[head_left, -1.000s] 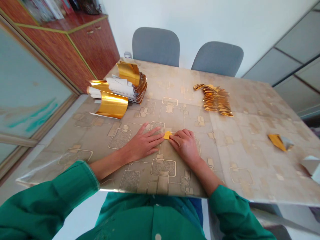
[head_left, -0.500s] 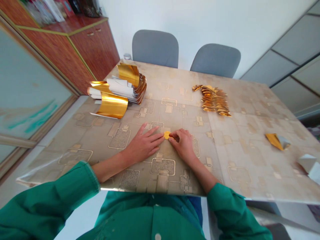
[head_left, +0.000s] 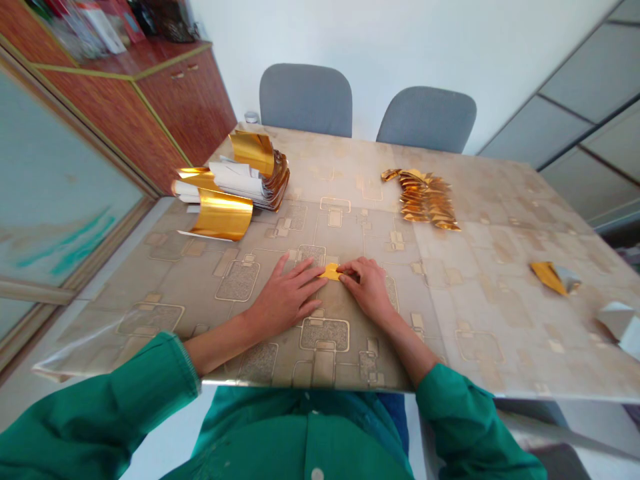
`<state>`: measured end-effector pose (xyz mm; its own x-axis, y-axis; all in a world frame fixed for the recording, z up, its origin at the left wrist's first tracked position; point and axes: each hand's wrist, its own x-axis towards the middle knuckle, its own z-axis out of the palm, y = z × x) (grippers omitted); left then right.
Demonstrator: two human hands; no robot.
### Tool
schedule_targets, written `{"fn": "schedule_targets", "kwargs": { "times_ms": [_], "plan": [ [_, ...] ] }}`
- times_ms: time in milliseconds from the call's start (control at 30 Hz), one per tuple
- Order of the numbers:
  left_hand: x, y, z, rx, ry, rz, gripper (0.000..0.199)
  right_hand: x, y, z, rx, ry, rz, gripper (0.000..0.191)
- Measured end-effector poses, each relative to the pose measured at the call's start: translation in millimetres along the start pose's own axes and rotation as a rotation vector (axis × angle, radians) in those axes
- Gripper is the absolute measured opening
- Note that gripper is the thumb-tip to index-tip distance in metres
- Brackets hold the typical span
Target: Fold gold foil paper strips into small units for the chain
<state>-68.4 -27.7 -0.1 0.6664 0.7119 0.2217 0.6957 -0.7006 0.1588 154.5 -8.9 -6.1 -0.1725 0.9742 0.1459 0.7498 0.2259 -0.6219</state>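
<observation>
A small piece of folded gold foil paper point(head_left: 331, 271) lies flat on the table between my hands. My left hand point(head_left: 283, 293) rests palm down with its fingers spread, the fingertips touching the paper's left end. At the other end, my right hand point(head_left: 367, 283) pinches the paper's edge between thumb and index finger, its remaining fingers curled. Farther back to the left sits a stack of gold and white paper sheets point(head_left: 225, 213), some of them curling up. Several folded gold pieces point(head_left: 427, 199) stand packed in rows at the back right.
The table point(head_left: 320, 373) has a patterned cover. On the right lie a creased gold paper point(head_left: 549, 277) and a white paper piece point(head_left: 616, 320). Two grey chairs point(head_left: 306, 100) stand behind the table, and a wooden cabinet point(head_left: 190, 113) is at the back left.
A little more of the gold foil paper shows between my hands. My left hand has shifted slightly left and its fingers have changed pose; the right hand keeps its pinch. The view has moved slightly.
</observation>
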Motion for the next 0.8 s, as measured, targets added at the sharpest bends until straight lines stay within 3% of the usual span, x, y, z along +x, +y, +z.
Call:
{"fn": "schedule_targets", "kwargs": {
  "times_ms": [300,433,500,667,733,800],
  "plan": [
    [-11.5,-6.4,4.0,-0.022,0.058,-0.05,0.037,1.3,10.1,-9.2,-0.012,-0.084,-0.117,0.02],
    [8.6,-14.9,6.1,-0.012,0.092,-0.041,0.038,1.0,4.2,-11.8,-0.18,-0.089,-0.196,0.018],
    [24.2,-20.5,6.5,0.018,0.084,0.04,0.032,1.5,0.2,-11.9,-0.26,-0.082,-0.218,0.023],
    [54.1,-29.8,7.2,0.021,0.069,0.088,0.024,3.8,0.3,-9.2,-0.316,-0.05,-0.204,0.016],
    [60.0,-27.8,7.8,-0.107,0.155,0.027,0.024,5.2,5.5,-7.6,-0.244,-0.013,-0.182,0.018],
    [65.1,-21.2,8.8,-0.327,0.315,-0.087,0.025,7.2,10.9,-6.6,-0.103,0.05,-0.154,0.02]
  ]
}}
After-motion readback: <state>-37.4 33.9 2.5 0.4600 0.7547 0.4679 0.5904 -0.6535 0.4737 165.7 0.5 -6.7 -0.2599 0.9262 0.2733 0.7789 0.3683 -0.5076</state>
